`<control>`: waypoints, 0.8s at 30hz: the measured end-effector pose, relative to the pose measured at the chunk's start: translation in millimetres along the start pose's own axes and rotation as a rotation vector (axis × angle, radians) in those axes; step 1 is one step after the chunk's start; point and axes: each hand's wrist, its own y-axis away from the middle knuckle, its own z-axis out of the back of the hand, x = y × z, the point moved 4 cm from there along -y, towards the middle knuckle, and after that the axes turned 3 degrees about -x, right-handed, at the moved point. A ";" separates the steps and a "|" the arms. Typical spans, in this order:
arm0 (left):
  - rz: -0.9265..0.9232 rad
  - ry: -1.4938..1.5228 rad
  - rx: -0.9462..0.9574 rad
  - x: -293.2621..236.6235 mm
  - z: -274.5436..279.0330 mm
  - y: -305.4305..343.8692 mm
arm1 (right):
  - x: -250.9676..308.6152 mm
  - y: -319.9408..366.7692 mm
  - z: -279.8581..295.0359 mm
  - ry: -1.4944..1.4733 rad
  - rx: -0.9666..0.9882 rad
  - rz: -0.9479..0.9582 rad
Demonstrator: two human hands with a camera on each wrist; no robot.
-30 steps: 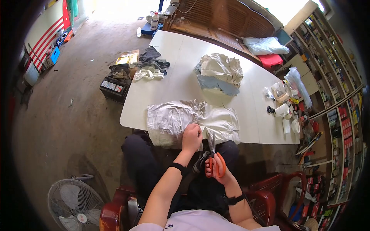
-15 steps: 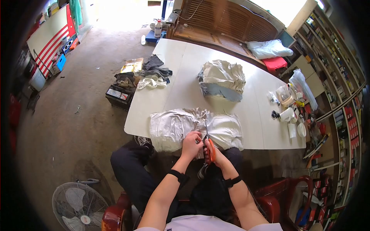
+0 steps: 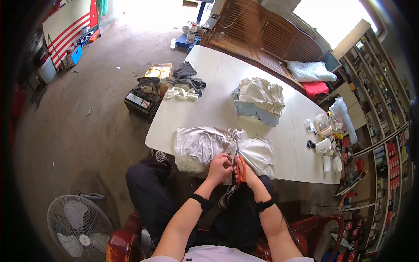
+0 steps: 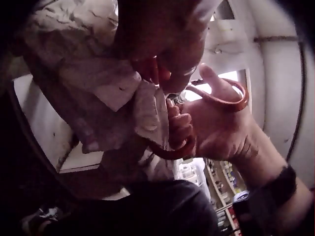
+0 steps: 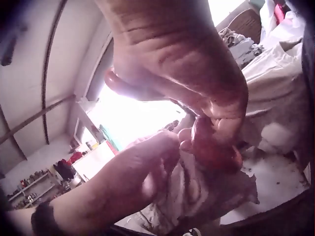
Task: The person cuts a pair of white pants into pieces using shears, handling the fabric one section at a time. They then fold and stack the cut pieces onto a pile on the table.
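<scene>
An off-white cloth garment (image 3: pixel 198 146), wrinkled and shaped like shorts, lies spread along the table's near edge with part of it hanging over. My right hand (image 3: pixel 249 174) grips a pair of scissors (image 3: pixel 242 169) by its orange handles, fingers and thumb through the loops. The scissor blades point away from me, over the gathered middle of the garment. Just left of them, my left hand (image 3: pixel 219 169) pinches the cloth at that middle. In the left wrist view, a cloth flap (image 4: pixel 151 113) hangs beside the orange lower loop, and my left hand partly hides the blades.
A stack of folded cream and grey cloths (image 3: pixel 261 96) sits farther back on the white table (image 3: pixel 209 113). Dark rags (image 3: pixel 187 77) lie at its left edge, beside a car battery (image 3: pixel 140 104). A white cup (image 3: pixel 323 146) and small items stand right. A fan (image 3: pixel 79 227) is on the floor.
My right hand has brought the scissors up and left from below the table edge to the garment's middle, beside my left hand. The orange handles have come closer together. My left hand keeps its pinch.
</scene>
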 end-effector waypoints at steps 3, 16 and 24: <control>0.069 0.054 0.013 1.5 3.4 -3.0 | 14.2 -0.1 -1.0 0.068 -0.008 -0.053; 0.110 0.139 -0.021 18.4 3.8 -9.5 | 23.2 -49.0 6.1 0.231 -0.089 0.090; 0.173 0.247 -0.050 22.8 5.6 -14.2 | 42.0 -78.4 3.2 0.342 -0.161 0.210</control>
